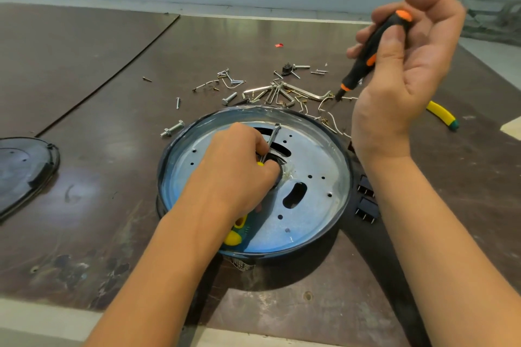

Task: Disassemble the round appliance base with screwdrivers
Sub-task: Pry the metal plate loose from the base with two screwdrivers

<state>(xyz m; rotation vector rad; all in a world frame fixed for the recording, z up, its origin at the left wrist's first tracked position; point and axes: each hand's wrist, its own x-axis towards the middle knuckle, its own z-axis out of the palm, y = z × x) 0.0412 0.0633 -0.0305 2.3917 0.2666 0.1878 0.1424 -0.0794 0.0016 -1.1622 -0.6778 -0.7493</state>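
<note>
The round appliance base, a shiny metal plate with holes inside a dark rim, lies on the table in the middle. My left hand rests on the plate and grips a yellow-green screwdriver; its metal shaft sticks out past my fingers toward a dark slot. My right hand is raised above the table to the right of the base. It holds a black-and-orange screwdriver with the tip pointing down at the loose hardware.
Several loose screws, bolts and hex keys lie scattered just behind the base. A dark plastic cover sits at the left edge. A yellow-handled tool lies at the right, and black clips lie beside the base's rim.
</note>
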